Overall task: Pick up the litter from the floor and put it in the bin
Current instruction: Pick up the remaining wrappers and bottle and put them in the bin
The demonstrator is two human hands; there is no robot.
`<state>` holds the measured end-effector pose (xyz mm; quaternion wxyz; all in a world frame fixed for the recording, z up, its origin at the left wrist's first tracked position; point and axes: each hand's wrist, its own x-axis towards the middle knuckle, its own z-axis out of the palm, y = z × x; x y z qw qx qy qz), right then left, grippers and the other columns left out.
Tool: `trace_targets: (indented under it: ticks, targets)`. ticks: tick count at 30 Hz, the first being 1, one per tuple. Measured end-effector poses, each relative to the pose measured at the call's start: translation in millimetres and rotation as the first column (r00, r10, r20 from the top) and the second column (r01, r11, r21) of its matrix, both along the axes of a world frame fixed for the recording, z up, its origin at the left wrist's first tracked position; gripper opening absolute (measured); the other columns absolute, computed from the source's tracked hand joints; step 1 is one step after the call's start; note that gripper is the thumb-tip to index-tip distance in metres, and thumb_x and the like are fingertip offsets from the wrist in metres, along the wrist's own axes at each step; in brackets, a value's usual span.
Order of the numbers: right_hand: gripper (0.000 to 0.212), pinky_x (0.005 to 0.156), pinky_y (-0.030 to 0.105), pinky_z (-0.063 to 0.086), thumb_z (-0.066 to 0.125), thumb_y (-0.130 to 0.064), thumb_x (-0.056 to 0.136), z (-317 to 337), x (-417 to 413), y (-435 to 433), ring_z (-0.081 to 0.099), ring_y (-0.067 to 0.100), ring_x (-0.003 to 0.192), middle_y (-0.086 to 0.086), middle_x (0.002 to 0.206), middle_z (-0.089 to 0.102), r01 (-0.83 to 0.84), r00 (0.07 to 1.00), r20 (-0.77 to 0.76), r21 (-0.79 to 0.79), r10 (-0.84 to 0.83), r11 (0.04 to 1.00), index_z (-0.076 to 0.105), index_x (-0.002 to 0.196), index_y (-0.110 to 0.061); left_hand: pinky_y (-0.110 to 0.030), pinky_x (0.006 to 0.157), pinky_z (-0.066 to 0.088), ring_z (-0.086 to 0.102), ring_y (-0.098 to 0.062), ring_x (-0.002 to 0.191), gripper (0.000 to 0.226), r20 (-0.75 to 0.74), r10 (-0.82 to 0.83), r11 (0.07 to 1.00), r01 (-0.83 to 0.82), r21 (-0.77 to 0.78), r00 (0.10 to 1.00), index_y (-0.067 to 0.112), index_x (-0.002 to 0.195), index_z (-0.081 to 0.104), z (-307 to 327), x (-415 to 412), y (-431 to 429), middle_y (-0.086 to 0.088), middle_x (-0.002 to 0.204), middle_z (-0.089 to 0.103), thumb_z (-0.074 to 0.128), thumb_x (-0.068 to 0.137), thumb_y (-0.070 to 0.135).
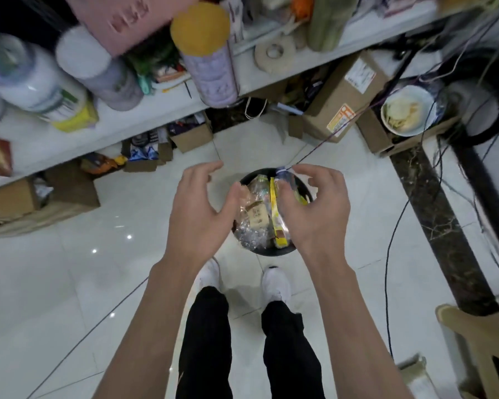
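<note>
Left hand (196, 214) and right hand (320, 214) hover apart over bin (271, 252) rim.

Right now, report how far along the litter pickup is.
Done: the black bin is stuffed with wrappers and a plastic bottle. In hand: nothing; the left hand and right hand hover open above it. Left: possibly the orange packet beneath the shelf.

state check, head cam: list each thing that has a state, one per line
bin: upright, full to the rim with litter
left hand: open, holds nothing
right hand: open, fingers loosely curved above bin
bowl: upright, scraps inside
cardboard box: flaps open
</note>
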<state>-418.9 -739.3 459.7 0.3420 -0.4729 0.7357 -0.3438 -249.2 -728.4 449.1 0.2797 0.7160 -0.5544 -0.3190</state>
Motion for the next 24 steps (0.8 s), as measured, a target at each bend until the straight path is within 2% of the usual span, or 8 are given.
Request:
trace_targets:
  ticks: [3, 4, 8, 11, 12, 16, 19, 24]
  targets:
    - [0.025, 0.091, 0.012, 0.040, 0.074, -0.030, 0.084, 62, 1, -3, 0.056, 0.011, 0.106, -0.011, 0.110, 0.054, -0.058, 0.998, 0.002, -0.075, 0.059, 0.995, 0.067, 0.109, -0.029, -0.006, 0.091, 0.033, 0.051, -0.001, 0.114, 0.040, 0.028, 0.033, 0.997, -0.031, -0.067, 0.999, 0.030, 0.128, 0.054, 64, 4, 9, 0.016, 0.122, 0.051, 0.059, 0.092, 0.046]
    - [0.025, 0.092, 0.012, 0.038, 0.074, -0.029, 0.084, 84, 3, -3, 0.055, 0.013, 0.107, -0.012, 0.109, 0.054, -0.079, 0.997, 0.001, -0.102, 0.080, 0.992, 0.067, 0.108, -0.030, -0.008, 0.091, 0.034, 0.051, -0.001, 0.113, 0.039, 0.038, 0.046, 0.995, -0.043, -0.086, 0.998, 0.031, 0.128, 0.054, 87, 6, 12, 0.017, 0.121, 0.051, 0.059, 0.092, 0.047]
    - [0.025, 0.100, 0.030, 0.042, 0.074, -0.030, 0.084, 166, 16, 0, 0.055, 0.015, 0.111, -0.010, 0.112, 0.056, -0.183, 0.982, 0.009, -0.199, 0.189, 0.963, 0.067, 0.109, -0.027, -0.019, 0.092, 0.041, 0.054, -0.003, 0.113, 0.040, 0.043, 0.116, 0.977, -0.106, -0.185, 0.992, 0.031, 0.128, 0.053, 174, 21, 29, 0.015, 0.119, 0.052, 0.059, 0.092, 0.047]
    - [0.026, 0.101, 0.036, 0.044, 0.073, -0.032, 0.085, 223, 33, 8, 0.054, 0.012, 0.112, -0.012, 0.113, 0.055, -0.261, 0.959, 0.046, -0.231, 0.279, 0.937, 0.067, 0.110, -0.029, -0.009, 0.090, 0.038, 0.054, -0.001, 0.110, 0.040, 0.049, 0.205, 0.948, -0.186, -0.258, 0.978, 0.031, 0.129, 0.051, 234, 36, 51, 0.017, 0.117, 0.053, 0.060, 0.093, 0.046]
    - [0.026, 0.101, 0.038, 0.045, 0.073, -0.032, 0.085, 240, 40, 12, 0.055, 0.013, 0.111, -0.011, 0.113, 0.056, -0.288, 0.949, 0.053, -0.249, 0.310, 0.925, 0.067, 0.110, -0.029, -0.010, 0.091, 0.039, 0.054, 0.000, 0.110, 0.041, 0.048, 0.238, 0.935, -0.216, -0.281, 0.970, 0.031, 0.129, 0.051, 253, 42, 61, 0.016, 0.117, 0.053, 0.060, 0.092, 0.045]
    - [0.025, 0.100, 0.034, 0.044, 0.074, -0.033, 0.085, 300, 73, 31, 0.055, 0.015, 0.111, -0.008, 0.111, 0.059, -0.417, 0.893, 0.035, -0.309, 0.449, 0.855, 0.068, 0.108, -0.027, -0.034, 0.092, 0.051, 0.056, -0.005, 0.113, 0.044, 0.034, 0.374, 0.875, -0.341, -0.343, 0.927, 0.028, 0.130, 0.053, 318, 71, 111, 0.016, 0.120, 0.054, 0.059, 0.091, 0.048]
    - [0.023, 0.099, 0.036, 0.046, 0.074, -0.031, 0.086, 335, 109, 47, 0.055, 0.014, 0.111, -0.007, 0.111, 0.059, -0.522, 0.825, 0.020, -0.357, 0.565, 0.775, 0.067, 0.107, -0.028, -0.030, 0.096, 0.048, 0.053, -0.002, 0.116, 0.045, 0.054, 0.474, 0.821, -0.419, -0.387, 0.879, 0.032, 0.130, 0.052, 356, 97, 156, 0.019, 0.121, 0.052, 0.056, 0.091, 0.053]
    - [0.025, 0.093, 0.037, 0.048, 0.078, -0.023, 0.084, 372, 187, 92, 0.058, 0.018, 0.105, -0.002, 0.106, 0.061, -0.644, 0.704, -0.055, -0.469, 0.708, 0.604, 0.069, 0.107, -0.016, -0.024, 0.093, 0.047, 0.052, 0.001, 0.115, 0.038, 0.075, 0.658, 0.692, -0.563, -0.451, 0.749, 0.034, 0.129, 0.052, 395, 152, 240, 0.019, 0.120, 0.053, 0.059, 0.094, 0.047]
